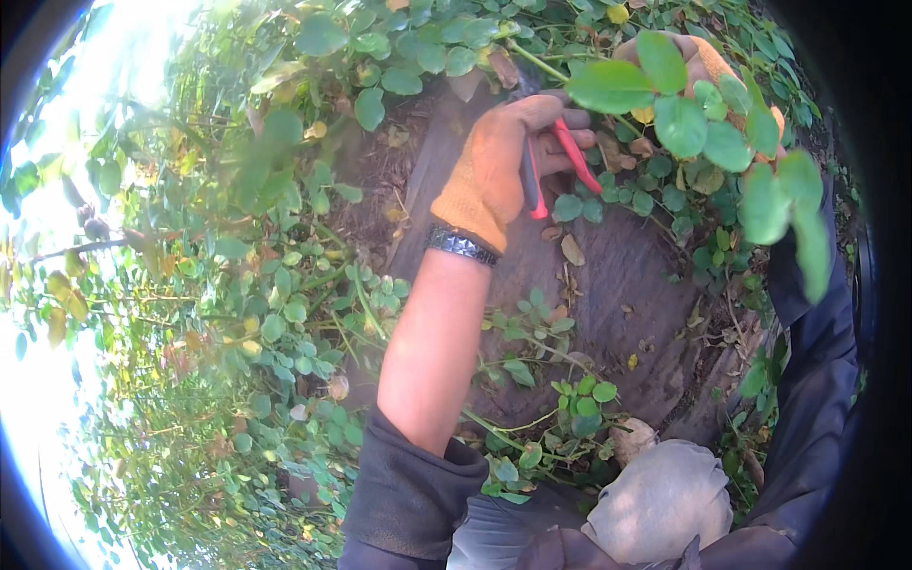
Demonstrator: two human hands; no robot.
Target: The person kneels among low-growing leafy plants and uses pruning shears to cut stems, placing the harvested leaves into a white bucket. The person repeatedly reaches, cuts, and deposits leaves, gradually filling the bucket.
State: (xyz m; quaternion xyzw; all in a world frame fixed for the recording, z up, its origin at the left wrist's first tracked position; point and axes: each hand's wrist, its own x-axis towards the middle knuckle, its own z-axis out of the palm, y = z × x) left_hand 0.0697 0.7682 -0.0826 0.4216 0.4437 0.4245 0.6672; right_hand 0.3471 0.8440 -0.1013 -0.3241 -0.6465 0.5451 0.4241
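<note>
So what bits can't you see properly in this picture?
All in the head view:
What the right hand holds, if anything: green leaves in front cover much of it.
The tips of the red-handled cutters in the left hand: too small and dark among the stems.
The rest of the left sleeve: cut off by the lower edge.
</note>
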